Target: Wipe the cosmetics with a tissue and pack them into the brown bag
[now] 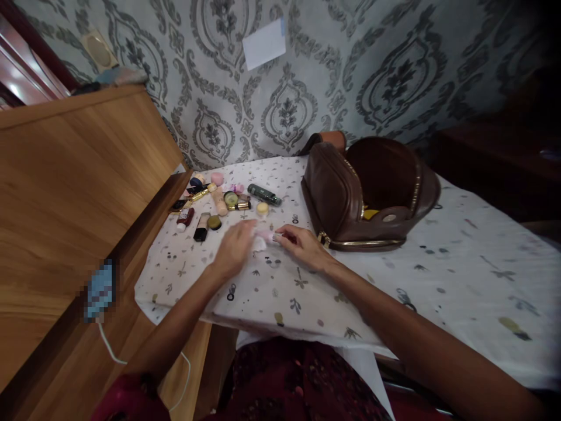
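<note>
Over the patterned cloth, my right hand (304, 245) pinches the silvery end of a small pale pink tube (266, 234). My left hand (235, 248), smeared by motion, is closed at the tube's other end around a crumpled white tissue (259, 244). Just beyond the hands lie a round yellowish jar (262, 209) and a dark green bottle (264, 195). To the left are a foundation bottle with a black cap (201, 227), a small olive-lidded pot (214, 222), a beige tube (220, 202) and a dark red bottle with a white cap (185, 219).
A brown cosmetic bag (333, 193) stands unzipped at the right, something yellow inside. More small cosmetics crowd the table's back left corner. A wooden cabinet (87, 175) borders the left side, where a phone (100, 290) sits on a white cable (107, 345). Patterned wallpaper (284, 111) rises behind.
</note>
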A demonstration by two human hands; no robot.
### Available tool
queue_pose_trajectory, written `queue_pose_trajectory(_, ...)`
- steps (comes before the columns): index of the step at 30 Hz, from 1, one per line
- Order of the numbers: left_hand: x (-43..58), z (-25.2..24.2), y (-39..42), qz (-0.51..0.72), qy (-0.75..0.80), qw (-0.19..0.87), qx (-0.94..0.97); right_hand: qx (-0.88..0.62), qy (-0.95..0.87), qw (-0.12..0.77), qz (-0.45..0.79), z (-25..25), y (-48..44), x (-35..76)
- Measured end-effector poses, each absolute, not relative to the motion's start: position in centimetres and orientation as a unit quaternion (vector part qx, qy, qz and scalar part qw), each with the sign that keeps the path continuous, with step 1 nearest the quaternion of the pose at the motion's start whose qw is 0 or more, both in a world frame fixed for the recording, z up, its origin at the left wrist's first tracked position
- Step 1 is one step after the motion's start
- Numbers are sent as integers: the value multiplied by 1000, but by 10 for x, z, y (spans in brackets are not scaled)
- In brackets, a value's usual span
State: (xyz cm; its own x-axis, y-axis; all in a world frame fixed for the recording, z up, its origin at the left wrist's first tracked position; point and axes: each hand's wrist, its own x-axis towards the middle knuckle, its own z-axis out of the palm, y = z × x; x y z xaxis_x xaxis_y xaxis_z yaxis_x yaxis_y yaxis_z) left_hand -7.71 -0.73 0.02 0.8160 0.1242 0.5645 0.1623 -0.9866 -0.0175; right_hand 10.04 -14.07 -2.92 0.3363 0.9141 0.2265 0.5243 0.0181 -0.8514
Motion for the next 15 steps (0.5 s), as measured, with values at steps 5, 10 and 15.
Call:
queue_pose_trajectory(5,-41,-19,-35,-204,5,128,-970,-643,-528,504,233,-32,-138,103)
queue_pose_trajectory(10,-46,-20,-3,-162,-20,128,-978,-634,-517,492,299,-29,-138,105)
queue_pose_trajectory(15,-67,-16,37,-148,-48,113,-981,-652,-500,477,312,-28,-138,106)
